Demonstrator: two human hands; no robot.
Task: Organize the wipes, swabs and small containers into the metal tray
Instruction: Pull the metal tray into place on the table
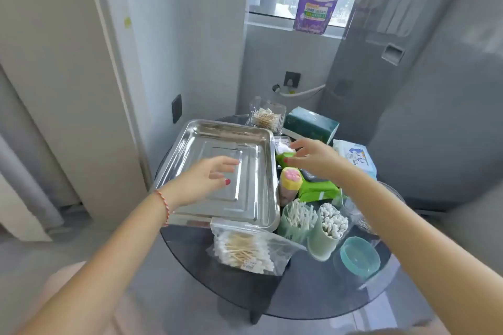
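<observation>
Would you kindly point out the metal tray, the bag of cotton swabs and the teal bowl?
metal tray (190,141): head view, bare floor near its far left corner.
bag of cotton swabs (245,250): head view, middle of the clear bag.
teal bowl (359,255): head view, inside the bowl.

The purple pouch (317,1) on the windowsill reads "立白".

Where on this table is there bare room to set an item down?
The metal tray floor is bare, under the hovering left hand. Glass table shows free between tray and swab bag. The right side is crowded: swab cups, green wipes pack, right hand.
</observation>
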